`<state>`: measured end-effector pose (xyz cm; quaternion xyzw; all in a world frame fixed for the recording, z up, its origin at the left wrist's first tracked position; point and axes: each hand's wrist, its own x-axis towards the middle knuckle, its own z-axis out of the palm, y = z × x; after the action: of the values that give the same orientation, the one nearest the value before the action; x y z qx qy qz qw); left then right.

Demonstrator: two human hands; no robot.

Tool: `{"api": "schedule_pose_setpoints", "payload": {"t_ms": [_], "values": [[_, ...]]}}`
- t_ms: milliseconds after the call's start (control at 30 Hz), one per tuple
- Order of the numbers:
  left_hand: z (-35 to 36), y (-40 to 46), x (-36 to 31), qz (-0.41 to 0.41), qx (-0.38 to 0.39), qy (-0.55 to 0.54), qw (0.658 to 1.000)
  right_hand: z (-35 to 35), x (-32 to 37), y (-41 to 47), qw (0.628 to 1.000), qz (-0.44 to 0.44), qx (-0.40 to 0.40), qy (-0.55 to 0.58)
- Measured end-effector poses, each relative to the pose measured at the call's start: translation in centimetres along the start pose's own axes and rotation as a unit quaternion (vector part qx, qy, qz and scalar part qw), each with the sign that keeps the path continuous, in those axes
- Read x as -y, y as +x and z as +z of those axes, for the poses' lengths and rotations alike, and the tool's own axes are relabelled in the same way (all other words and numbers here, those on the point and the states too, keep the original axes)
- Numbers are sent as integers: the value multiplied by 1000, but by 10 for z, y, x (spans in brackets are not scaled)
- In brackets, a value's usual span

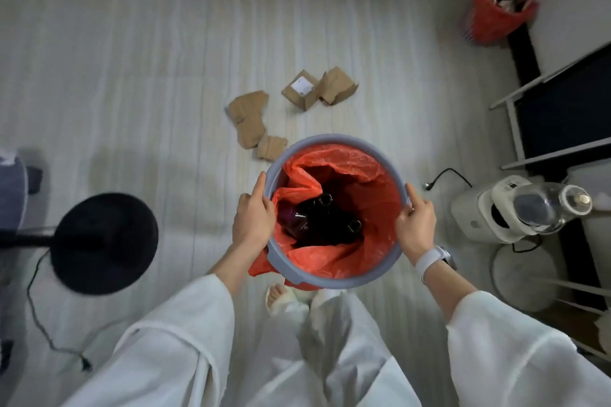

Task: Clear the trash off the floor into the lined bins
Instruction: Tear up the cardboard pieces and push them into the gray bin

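Pale striped floor (132,59), round black stool (104,243) at left — white appliance (502,211), dark shelf unit (562,116) at right

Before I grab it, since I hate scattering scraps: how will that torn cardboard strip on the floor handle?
The torn cardboard strip looks thin and creased, so probably light and floppy at its folds. It lies flat, so it is unlikely to roll. The small scrap beside it may stay behind.

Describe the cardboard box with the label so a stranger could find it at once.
Start at the grey bin with the red liner, held by both hands. On the floor beyond it lies torn cardboard. The labelled box lies farthest, beside an opened box; only it carries a white sticker.
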<state>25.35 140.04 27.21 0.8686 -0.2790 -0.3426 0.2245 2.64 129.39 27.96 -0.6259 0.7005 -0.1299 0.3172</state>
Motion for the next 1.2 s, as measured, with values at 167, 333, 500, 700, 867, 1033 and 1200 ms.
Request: {"api": "schedule_pose_setpoints", "payload": {"t_ms": [167,333,500,700,867,1033,1200], "values": [[20,113,-59,26,26,11,999,16,24,97,998,33,-38,28],[67,216,-111,19,68,-50,996,40,26,215,997,66,-34,36],[138,324,-142,-13,104,-60,993,83,-2,335,994,108,11,28],[221,435,-140,-45,130,-14,990,142,-50,441,992,116,41,14],[266,480,-140,-63,111,-25,992,174,-76,484,987,139,79,6],[285,496,-136,-83,119,-15,989,190,-86,501,983,154,97,22],[285,496,-137,-65,160,55,983,198,-87,503,983,157,94,6]]}}
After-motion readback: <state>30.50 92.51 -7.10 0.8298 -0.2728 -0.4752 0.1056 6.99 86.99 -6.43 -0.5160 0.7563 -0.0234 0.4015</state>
